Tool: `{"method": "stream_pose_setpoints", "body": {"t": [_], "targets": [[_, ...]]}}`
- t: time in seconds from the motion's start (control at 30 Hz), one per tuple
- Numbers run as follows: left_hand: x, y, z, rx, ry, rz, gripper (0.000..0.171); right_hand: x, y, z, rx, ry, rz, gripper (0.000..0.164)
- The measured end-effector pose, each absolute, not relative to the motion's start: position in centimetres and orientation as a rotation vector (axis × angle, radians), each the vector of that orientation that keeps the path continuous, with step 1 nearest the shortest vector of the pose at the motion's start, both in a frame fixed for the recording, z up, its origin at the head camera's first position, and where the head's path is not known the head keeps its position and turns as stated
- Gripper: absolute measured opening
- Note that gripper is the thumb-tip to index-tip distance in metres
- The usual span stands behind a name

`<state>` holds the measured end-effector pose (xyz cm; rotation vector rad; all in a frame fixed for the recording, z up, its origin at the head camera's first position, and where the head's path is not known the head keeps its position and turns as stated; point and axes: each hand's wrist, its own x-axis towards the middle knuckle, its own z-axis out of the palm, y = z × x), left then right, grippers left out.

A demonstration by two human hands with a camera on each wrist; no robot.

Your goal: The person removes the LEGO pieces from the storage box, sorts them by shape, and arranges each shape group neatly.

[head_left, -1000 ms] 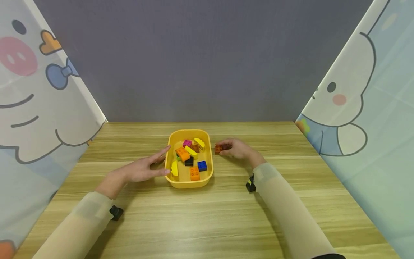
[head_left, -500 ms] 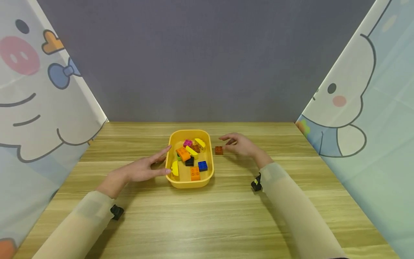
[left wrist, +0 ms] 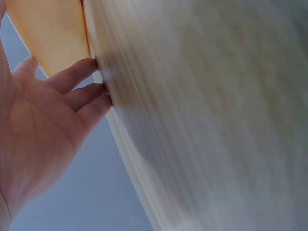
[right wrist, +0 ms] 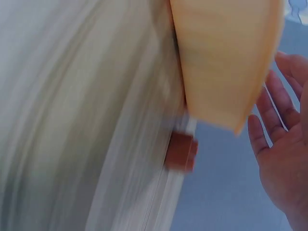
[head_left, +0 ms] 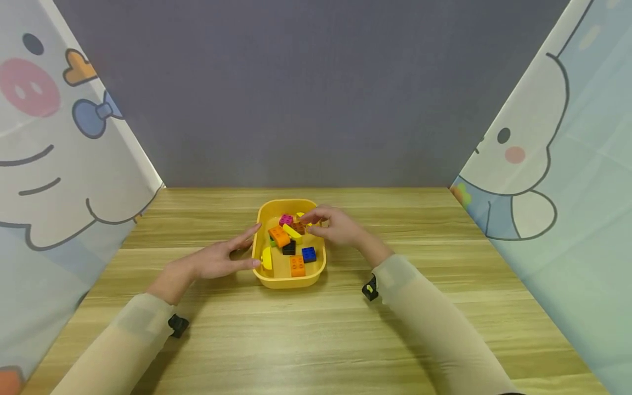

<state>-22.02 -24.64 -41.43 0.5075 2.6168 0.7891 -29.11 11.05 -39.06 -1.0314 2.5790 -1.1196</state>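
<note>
A yellow box (head_left: 288, 282) holds several toy building bricks. On its left side, my left hand (head_left: 209, 259) touches the rim with fingers spread. My right hand (head_left: 338, 226) reaches over the right rim, fingertips above a yellow curved brick (head_left: 300, 215) that they partly cover and next to a brown brick (head_left: 298, 226); no brick shows in its grasp. Also in the box are a magenta brick (head_left: 286, 220), orange bricks, a blue brick (head_left: 309, 254) and a black brick (head_left: 289, 248). Another brown brick (right wrist: 181, 151) stands on the table outside the box in the right wrist view; my right hand hides it in the head view.
The wooden table (head_left: 296, 340) extends around the box. A grey panel (head_left: 306, 93) rises behind the table, and cartoon-printed sheets (head_left: 533, 137) flank both sides.
My right hand has let go of the brown brick on the table, lifted away, and moved left over the box. My left hand has stayed at the box.
</note>
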Motion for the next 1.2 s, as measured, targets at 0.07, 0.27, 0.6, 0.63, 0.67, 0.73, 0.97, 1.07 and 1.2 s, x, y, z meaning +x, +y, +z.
{"method": "stream_pose_setpoints", "body": {"t": [0.07, 0.27, 0.6, 0.63, 0.67, 0.73, 0.97, 1.07, 1.2], "targets": [[-22.0, -24.7, -41.5, 0.506, 2.617, 0.793, 0.098, -28.9, 9.9, -39.2, -1.054, 2.546, -1.080, 0.032], [-22.1, -24.6, -41.7, 0.529, 2.619, 0.790, 0.098, -28.6, 7.5, -39.7, -1.128, 2.499, -0.926, 0.025], [-22.2, -24.7, -41.6, 0.536, 2.623, 0.794, 0.098, -28.3, 6.9, -40.3, -1.101, 2.662, -0.634, 0.023], [-22.2, -24.8, -41.6, 0.537, 2.623, 0.793, 0.098, -28.3, 6.8, -40.3, -1.102, 2.672, -0.609, 0.024], [-22.2, -24.8, -41.6, 0.529, 2.623, 0.794, 0.098, -28.2, 6.7, -40.4, -1.103, 2.679, -0.586, 0.024], [-22.2, -24.8, -41.6, 0.532, 2.624, 0.790, 0.098, -28.1, 6.7, -40.4, -1.100, 2.690, -0.542, 0.024], [-22.0, -24.9, -41.7, 0.538, 2.635, 0.780, 0.097, -27.9, 6.6, -40.6, -1.128, 2.700, -0.473, 0.025], [-22.0, -24.8, -41.7, 0.547, 2.640, 0.775, 0.096, -27.9, 6.6, -40.7, -1.154, 2.709, -0.463, 0.023], [-22.0, -24.7, -41.6, 0.553, 2.642, 0.775, 0.097, -27.8, 6.7, -40.5, -1.160, 2.711, -0.440, 0.027]]}}
